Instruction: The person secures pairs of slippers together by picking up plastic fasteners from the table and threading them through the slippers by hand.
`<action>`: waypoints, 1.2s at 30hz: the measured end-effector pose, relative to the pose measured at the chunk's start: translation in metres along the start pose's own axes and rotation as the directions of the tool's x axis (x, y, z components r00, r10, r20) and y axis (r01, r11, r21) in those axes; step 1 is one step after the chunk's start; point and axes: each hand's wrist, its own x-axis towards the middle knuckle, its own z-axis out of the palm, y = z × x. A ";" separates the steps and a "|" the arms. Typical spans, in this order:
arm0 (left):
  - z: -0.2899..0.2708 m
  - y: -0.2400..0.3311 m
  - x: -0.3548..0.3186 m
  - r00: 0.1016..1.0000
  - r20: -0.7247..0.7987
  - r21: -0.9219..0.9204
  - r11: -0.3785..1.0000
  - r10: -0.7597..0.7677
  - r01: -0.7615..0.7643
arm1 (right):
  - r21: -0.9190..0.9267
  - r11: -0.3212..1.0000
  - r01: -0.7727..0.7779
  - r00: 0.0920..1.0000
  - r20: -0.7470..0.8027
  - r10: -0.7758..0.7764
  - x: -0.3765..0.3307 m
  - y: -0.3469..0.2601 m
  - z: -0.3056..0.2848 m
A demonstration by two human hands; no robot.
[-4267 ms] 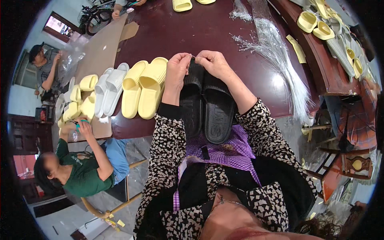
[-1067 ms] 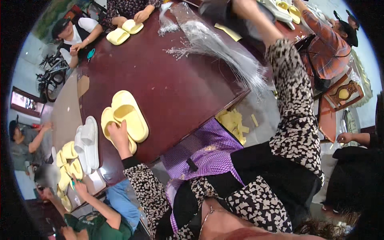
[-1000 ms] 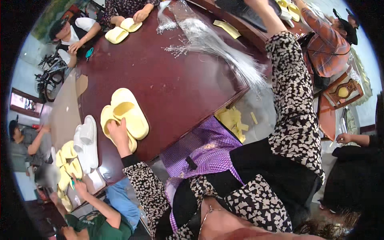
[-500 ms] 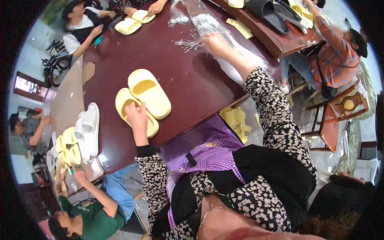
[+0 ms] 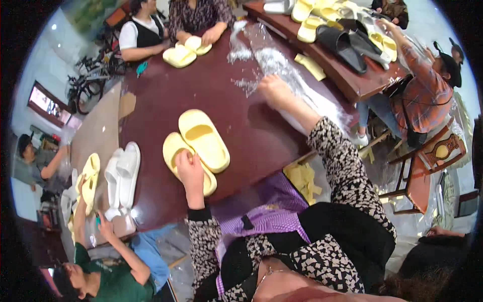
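A pair of pale yellow slippers (image 5: pixel 198 146) lies on the dark red-brown table (image 5: pixel 221 90) in front of me. My left hand (image 5: pixel 189 168) rests on the nearer slipper, gripping its heel end. My right hand (image 5: pixel 274 89) reaches out to a heap of clear plastic bags (image 5: pixel 271 63) at the table's right side, fingers on the plastic. Whether it holds a bag I cannot tell.
White slippers (image 5: pixel 122 173) and more yellow ones (image 5: pixel 88 178) lie at the left end. Black and yellow slippers (image 5: pixel 347 38) sit on a second table at top right. Several people sit around; yellow scraps (image 5: pixel 302 180) lie by my lap.
A few seconds ago both hands held black slippers; those now lie on the far table. My left hand took the yellow pair, and my right hand came down onto the plastic bags.
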 end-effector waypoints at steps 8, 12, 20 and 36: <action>0.033 0.092 0.038 0.941 0.061 -0.163 0.933 0.333 -0.320 | 0.226 0.966 0.125 0.958 -0.280 -0.059 -0.005 0.001 0.005; 0.064 0.123 0.072 0.816 0.001 -0.033 0.816 0.578 -0.578 | 0.235 0.938 0.253 0.905 -0.399 -0.145 -0.005 -0.010 0.001; 0.113 0.124 0.092 0.745 0.200 -0.002 0.761 0.636 -0.649 | 0.327 0.908 0.262 0.907 -0.404 -0.117 -0.007 -0.011 0.004; 0.127 0.109 0.096 0.754 0.191 0.073 0.757 0.629 -0.650 | 0.309 0.932 0.189 0.942 -0.325 -0.083 -0.017 0.001 0.017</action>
